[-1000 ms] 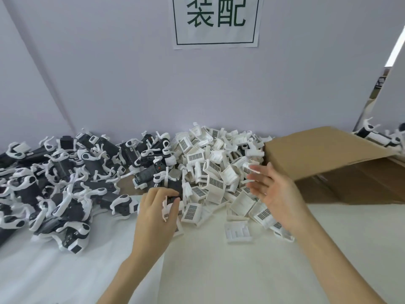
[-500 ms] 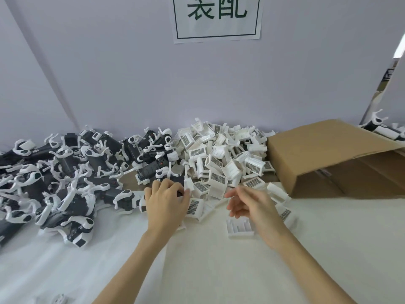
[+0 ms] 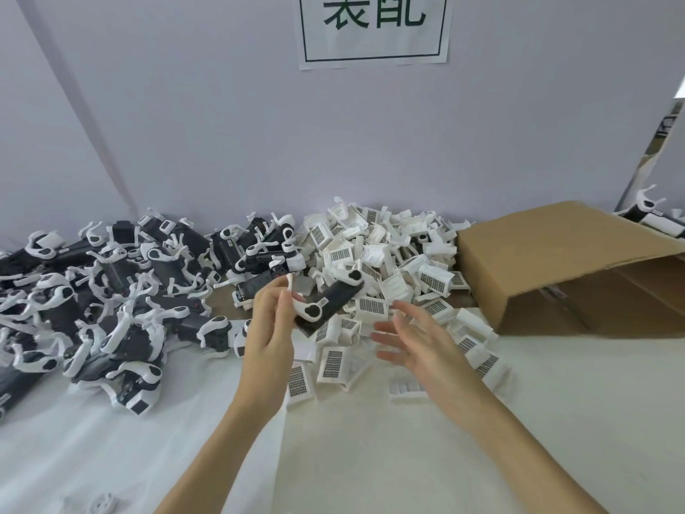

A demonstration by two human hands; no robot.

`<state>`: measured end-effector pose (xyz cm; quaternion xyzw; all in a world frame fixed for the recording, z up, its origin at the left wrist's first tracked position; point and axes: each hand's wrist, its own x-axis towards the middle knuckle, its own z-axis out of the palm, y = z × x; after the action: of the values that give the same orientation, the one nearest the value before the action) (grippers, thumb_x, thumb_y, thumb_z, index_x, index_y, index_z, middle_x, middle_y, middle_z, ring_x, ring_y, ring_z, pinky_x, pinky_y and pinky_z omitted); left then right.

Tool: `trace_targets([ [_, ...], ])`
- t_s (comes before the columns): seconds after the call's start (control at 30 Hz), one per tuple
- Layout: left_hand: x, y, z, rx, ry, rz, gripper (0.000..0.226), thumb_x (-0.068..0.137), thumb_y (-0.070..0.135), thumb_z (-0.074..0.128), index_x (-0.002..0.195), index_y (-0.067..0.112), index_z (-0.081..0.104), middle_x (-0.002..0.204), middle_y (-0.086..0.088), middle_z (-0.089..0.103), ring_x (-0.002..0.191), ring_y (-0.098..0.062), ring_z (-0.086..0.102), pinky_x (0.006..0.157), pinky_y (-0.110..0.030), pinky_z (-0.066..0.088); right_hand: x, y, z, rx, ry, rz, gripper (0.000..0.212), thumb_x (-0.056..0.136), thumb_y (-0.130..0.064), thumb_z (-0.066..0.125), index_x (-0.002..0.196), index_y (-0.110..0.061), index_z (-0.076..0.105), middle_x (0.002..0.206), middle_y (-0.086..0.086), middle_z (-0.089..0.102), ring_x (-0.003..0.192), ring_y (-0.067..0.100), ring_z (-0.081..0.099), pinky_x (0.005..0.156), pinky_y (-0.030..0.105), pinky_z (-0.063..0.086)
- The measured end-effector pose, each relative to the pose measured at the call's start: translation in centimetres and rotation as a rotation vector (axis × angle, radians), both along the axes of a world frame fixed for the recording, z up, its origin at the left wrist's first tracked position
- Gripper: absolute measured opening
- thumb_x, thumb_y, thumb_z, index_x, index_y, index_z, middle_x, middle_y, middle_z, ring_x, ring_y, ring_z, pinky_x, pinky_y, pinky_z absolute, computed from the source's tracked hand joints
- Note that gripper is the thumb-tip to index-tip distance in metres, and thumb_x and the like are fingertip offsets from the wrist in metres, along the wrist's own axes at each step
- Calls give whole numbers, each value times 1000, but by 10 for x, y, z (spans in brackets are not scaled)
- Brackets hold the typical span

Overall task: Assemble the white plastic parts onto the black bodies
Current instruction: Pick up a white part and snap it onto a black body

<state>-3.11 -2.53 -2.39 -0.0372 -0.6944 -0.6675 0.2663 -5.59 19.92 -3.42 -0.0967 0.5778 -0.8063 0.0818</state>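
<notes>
White tabletop (image 3: 407,458). Your left hand (image 3: 268,328) pinches black body (image 3: 333,296); right hand (image 3: 415,339) open, empty beside it. Thin fingertip hold: body may twist, drop onto white parts (image 3: 374,254) beneath.

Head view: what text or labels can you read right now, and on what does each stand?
"装配": green characters in a green frame on the white paper sign on the wall; their tops are cut off by the picture's edge.
Dark grid patches on the white plastic parts: no words readable.
Cardboard box: no print visible.

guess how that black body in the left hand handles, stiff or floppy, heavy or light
Probably stiff: the black body juts straight out past the left hand without sagging. Likely light, since a few fingers pinch it at one end. Its thin white arms may snag.
</notes>
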Motion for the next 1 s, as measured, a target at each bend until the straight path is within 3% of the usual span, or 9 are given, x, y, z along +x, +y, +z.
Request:
trace_targets([
  [0.17,3,16,-5,23,-21,-147,40,109,41,44,109,8,66,142,-2,61,143,-28,51,121,-53,35,8,-3,9,-206,-100,137,56,95,-45,71,124,3,66,130,24,68,124,36,67,99,39,58],
  [0.23,7,23,-4,14,-4,-157,38,109,38,42,97,9,64,144,3,59,145,-19,49,120,-42,36,11,-3,10,-138,-47,145,46,97,-44,68,113,-2,77,128,21,71,122,29,68,100,33,57],
  [0.33,14,29,4,-33,-40,-124,30,105,52,44,104,31,65,133,12,62,130,-3,56,104,-21,41,12,-4,13,-118,-11,97,39,101,-40,66,113,-5,79,126,18,74,124,26,68,101,30,55],
  [0.5,16,30,5,84,-233,-234,57,95,60,67,141,30,52,119,-2,75,104,-24,77,96,-38,59,9,-2,15,-140,3,8,52,100,-41,59,128,2,67,125,16,74,120,28,70,96,28,58],
  [0.6,15,32,7,131,-269,-245,58,88,52,71,137,24,57,105,-7,81,95,-32,78,95,-39,59,9,0,15,-81,11,13,54,98,-42,60,132,0,64,127,18,72,121,32,68,98,35,59],
  [0.67,13,28,6,142,-246,-226,53,88,49,72,132,21,63,102,-8,81,89,-33,78,84,-29,60,9,-1,13,-26,32,10,55,95,-42,64,134,-2,64,130,19,70,123,33,67,103,43,56],
  [0.77,14,24,9,122,-182,-204,27,92,36,75,116,23,77,97,-10,81,80,-28,76,73,-19,57,8,-1,12,60,102,1,53,95,-44,74,130,-5,68,132,15,69,125,27,67,102,41,56],
  [0.9,14,13,16,247,-223,-386,29,89,26,81,114,41,79,104,-8,79,82,-25,75,68,-26,59,5,5,11,52,153,-6,49,81,-52,84,124,-31,74,128,-5,72,122,20,68,93,31,59],
  [1.0,14,2,18,581,-367,-705,46,100,41,61,140,21,65,130,-21,64,95,-34,70,59,-29,57,4,13,11,155,256,87,56,89,-47,82,139,-41,59,138,-12,65,120,24,70,93,32,59],
])
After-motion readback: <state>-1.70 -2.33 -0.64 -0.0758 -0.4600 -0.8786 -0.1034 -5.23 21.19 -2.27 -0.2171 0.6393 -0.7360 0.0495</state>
